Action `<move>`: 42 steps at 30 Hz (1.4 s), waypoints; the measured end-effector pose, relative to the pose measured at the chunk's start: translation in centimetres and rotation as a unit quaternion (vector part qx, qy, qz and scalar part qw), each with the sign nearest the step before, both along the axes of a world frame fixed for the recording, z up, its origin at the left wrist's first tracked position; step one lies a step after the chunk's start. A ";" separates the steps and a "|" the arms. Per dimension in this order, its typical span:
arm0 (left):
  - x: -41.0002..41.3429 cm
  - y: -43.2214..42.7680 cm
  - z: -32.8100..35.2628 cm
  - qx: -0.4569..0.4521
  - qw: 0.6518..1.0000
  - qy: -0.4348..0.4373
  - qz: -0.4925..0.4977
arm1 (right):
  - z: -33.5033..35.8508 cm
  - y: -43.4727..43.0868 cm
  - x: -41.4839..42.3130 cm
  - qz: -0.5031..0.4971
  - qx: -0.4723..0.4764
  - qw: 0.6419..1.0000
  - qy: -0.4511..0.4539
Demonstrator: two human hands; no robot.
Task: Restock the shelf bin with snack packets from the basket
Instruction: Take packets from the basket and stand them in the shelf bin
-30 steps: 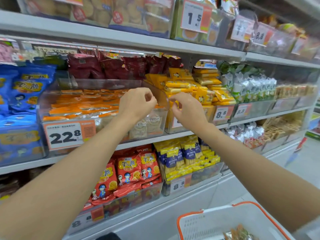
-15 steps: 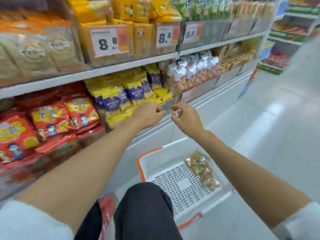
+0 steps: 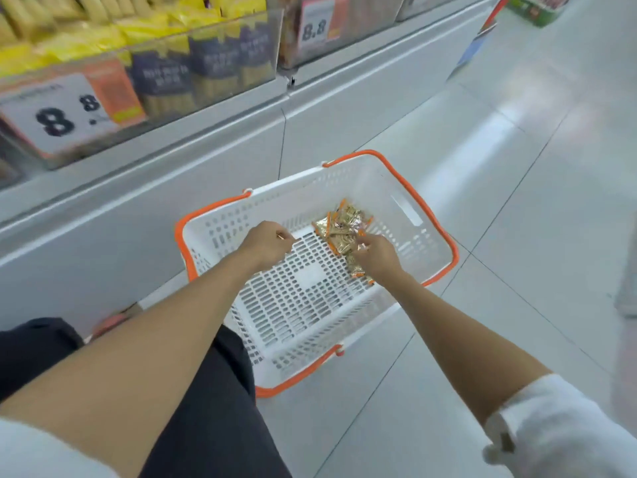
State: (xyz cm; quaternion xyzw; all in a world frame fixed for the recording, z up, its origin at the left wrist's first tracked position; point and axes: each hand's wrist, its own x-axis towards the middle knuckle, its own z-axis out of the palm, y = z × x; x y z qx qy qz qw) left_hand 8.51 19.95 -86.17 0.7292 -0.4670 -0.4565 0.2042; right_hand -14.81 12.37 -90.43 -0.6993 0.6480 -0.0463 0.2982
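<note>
A white basket with an orange rim (image 3: 444,236) stands on the floor in front of my knees. Several gold snack packets with orange edges (image 3: 341,225) lie in a small pile on its slotted bottom, toward the far right side. My right hand (image 3: 377,257) is down on the near end of that pile, with curled fingertips pinching a packet. My left hand (image 3: 265,244) hovers above the bare basket bottom to the left of the pile, its fingers curled and holding nothing. The shelf bin with the orange packets is out of view.
The lowest shelf (image 3: 220,108) runs along the upper left, with clear bins of yellow and purple packets (image 3: 193,63) and "8.8" price tags (image 3: 58,115). A white base panel (image 3: 138,208) sits below it. Pale tiled floor (image 3: 499,167) lies to the right. My dark trouser leg (image 3: 213,408) borders the basket.
The view has dropped from the upper shelves to the floor. Both hands have come down from the shelf bin into the basket, and the right hand has reached the packets.
</note>
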 end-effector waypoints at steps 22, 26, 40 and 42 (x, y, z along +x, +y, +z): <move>2.4 -5.2 -4.5 0.003 0.997 0.046 0.061 | -17.0 -9.7 4.8 0.082 0.063 0.975 0.196; 2.5 -5.0 -4.8 0.021 0.996 0.051 0.069 | -16.7 -9.7 4.7 0.109 0.078 0.959 0.252; 3.0 -3.3 -3.7 0.028 0.993 0.065 0.090 | -7.1 -5.6 7.9 -0.206 0.166 0.927 -0.265; 3.2 -2.8 -3.4 0.033 0.989 0.088 0.116 | -3.7 -4.2 8.2 -0.196 0.259 0.861 -0.391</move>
